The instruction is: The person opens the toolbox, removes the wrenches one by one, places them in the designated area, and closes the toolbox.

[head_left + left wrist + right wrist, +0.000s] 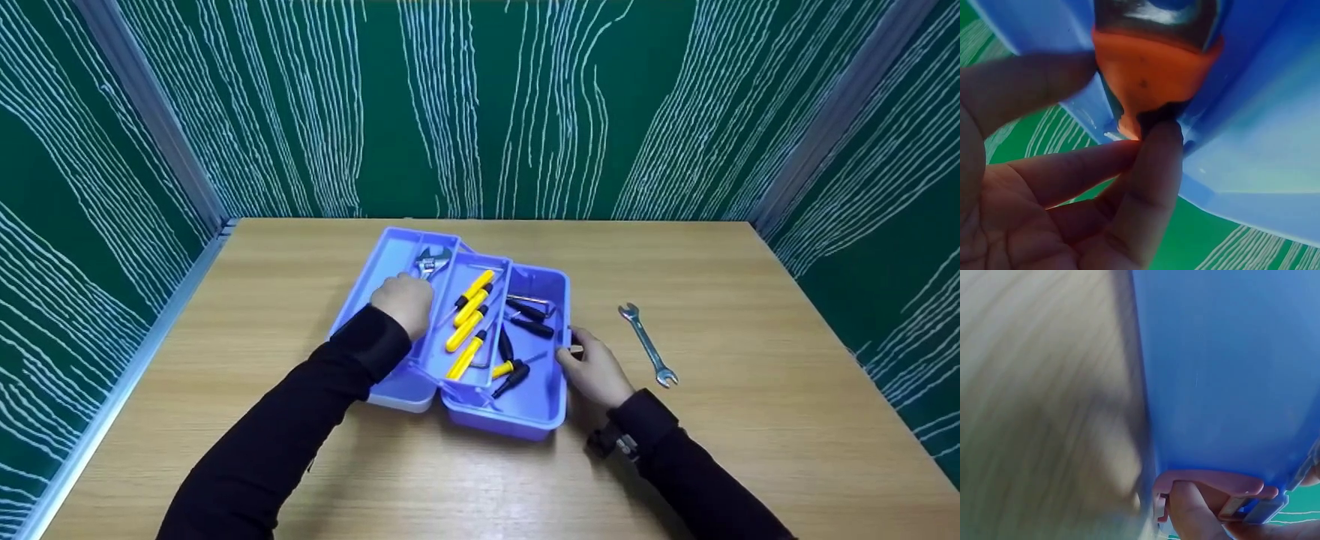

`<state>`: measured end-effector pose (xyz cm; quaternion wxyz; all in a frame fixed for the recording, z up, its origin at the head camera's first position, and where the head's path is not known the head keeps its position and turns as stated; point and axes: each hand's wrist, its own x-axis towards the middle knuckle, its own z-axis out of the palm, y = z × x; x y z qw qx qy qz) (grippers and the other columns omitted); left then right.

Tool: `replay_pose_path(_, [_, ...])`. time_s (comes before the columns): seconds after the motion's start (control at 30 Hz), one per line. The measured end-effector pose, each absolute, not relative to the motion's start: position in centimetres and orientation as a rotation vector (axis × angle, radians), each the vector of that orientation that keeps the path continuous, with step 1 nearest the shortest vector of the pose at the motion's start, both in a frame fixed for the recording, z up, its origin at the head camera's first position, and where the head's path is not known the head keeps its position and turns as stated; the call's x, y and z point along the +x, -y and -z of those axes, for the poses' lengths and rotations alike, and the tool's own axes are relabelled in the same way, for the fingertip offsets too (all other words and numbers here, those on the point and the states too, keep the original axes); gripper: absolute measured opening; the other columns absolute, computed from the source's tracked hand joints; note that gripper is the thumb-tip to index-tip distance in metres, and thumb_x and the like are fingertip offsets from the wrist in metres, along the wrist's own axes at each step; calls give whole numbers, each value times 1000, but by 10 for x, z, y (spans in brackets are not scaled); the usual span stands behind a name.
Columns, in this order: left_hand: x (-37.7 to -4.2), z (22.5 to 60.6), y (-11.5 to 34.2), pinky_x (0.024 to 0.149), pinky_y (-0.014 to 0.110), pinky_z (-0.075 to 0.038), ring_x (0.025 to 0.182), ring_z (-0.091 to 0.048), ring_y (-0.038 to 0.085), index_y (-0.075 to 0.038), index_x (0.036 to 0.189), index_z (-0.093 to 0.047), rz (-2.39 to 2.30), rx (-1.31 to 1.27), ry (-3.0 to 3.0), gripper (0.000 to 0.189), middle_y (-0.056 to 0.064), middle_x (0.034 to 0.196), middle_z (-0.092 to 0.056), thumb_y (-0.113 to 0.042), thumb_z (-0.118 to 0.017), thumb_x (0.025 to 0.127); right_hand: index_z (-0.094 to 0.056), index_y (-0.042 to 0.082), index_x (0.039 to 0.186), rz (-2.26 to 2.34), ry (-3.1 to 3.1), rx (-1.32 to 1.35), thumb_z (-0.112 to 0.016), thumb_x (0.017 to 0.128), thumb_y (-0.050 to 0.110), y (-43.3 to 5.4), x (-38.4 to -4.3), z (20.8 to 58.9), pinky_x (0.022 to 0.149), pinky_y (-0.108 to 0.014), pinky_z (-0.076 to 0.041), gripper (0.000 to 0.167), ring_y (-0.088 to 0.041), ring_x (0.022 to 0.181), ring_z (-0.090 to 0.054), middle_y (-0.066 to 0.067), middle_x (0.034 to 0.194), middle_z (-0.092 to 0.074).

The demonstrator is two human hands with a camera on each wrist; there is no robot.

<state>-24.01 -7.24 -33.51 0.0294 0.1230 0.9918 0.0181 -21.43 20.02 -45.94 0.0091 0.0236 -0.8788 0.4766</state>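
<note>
A purple toolbox (506, 429) stands unfolded on the table, its trays spread to the left. In its left section lies an adjustable wrench (433, 262), metal head toward the back. My left hand (403, 304) pinches its orange and black handle (1151, 76); the left wrist view has the thumb at one side and fingertips at the end. At the box's right wall is my right hand (598, 371), its fingers hooked round a pink handle (1219, 479) on the outside. Several yellow-handled screwdrivers (466, 330) fill the middle tray.
Black-handled tools (532, 328) and a short yellow-handled one (504, 369) lie in the deep right section. A double open-ended wrench (649, 345) rests on the wooden table (750, 450), right of the box. Green walls (495, 112) with white lines enclose the table.
</note>
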Motion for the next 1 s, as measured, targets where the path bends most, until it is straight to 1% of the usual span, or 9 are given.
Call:
replay_pose_path(0.1, [-240, 336, 71, 79, 51, -57, 96, -66, 40, 4, 103, -71, -1, 380, -3050, 22, 26, 104, -67, -7, -55, 92, -47, -8, 137, -1493, 2740, 69, -53, 96, 11, -200, -215, 459, 89, -41, -56, 46, -35, 107, -64, -27, 124, -61])
replay_pose_path(0.2, [-243, 334, 72, 80, 51, -57, 97, -65, 39, 1, 103, -71, 23, 380, -3015, 22, 24, 106, -68, -7, -54, 92, -49, -7, 137, -1516, 2730, 53, -52, 95, 11, -199, -215, 459, 88, -39, -56, 45, -34, 107, -64, -26, 125, -62])
replay_pose_path(0.4, [-248, 328, 75, 78, 48, -57, 95, -67, 35, -4, 94, -70, 3, 377, -2970, 15, 17, 102, -71, -7, -55, 90, -50, -6, 136, -1533, 2715, 41, -52, 94, 10, -198, -216, 460, 86, -37, -57, 45, -33, 106, -65, -26, 125, -62])
replay_pose_path(0.5, [-249, 325, 77, 73, 44, -57, 88, -67, 31, -5, 90, -68, -51, 363, -2958, 11, 13, 96, -71, -8, -58, 87, -50, -7, 135, -1535, 2713, 41, -52, 94, 10, -198, -216, 460, 87, -38, -57, 45, -33, 106, -65, -26, 126, -61])
replay_pose_path(0.6, [-250, 322, 80, 62, 35, -49, 76, -61, 25, -7, 81, -62, -136, 363, -2953, 4, 8, 83, -64, -9, -61, 84, -49, -7, 135, -1543, 2708, 37, -53, 94, 10, -198, -217, 460, 87, -38, -57, 44, -33, 106, -65, -26, 125, -61])
replay_pose_path(0.67, [-251, 319, 83, 58, 32, -41, 69, -54, 22, -9, 74, -55, -201, 378, -2957, 11, 5, 76, -56, -9, -64, 81, -50, -8, 135, -1544, 2709, 35, -53, 94, 10, -199, -217, 460, 87, -38, -57, 45, -33, 106, -64, -26, 125, -62])
replay_pose_path(0.73, [-252, 318, 86, 57, 30, -35, 66, -47, 21, -11, 71, -49, -263, 397, -2961, 19, 3, 73, -49, -9, -65, 80, -49, -7, 135, -1542, 2712, 31, -53, 94, 10, -199, -217, 460, 88, -38, -56, 45, -33, 107, -64, -26, 124, -62])
replay_pose_path(0.83, [-252, 316, 90, 57, 30, -33, 65, -43, 21, -12, 70, -45, -338, 403, -2965, 23, 2, 71, -45, -10, -66, 79, -49, -8, 136, -1548, 2723, 24, -53, 94, 11, -199, -217, 461, 89, -39, -56, 46, -34, 107, -64, -27, 125, -61])
replay_pose_path(1.0, [-253, 314, 95, 56, 28, -30, 61, -39, 18, -11, 71, -43, -478, 341, -2936, 24, 1, 69, -38, -13, -64, 84, -47, -9, 138, -1553, 2730, 24, -53, 95, 11, -200, -216, 460, 89, -40, -56, 47, -35, 107, -65, -28, 126, -60])
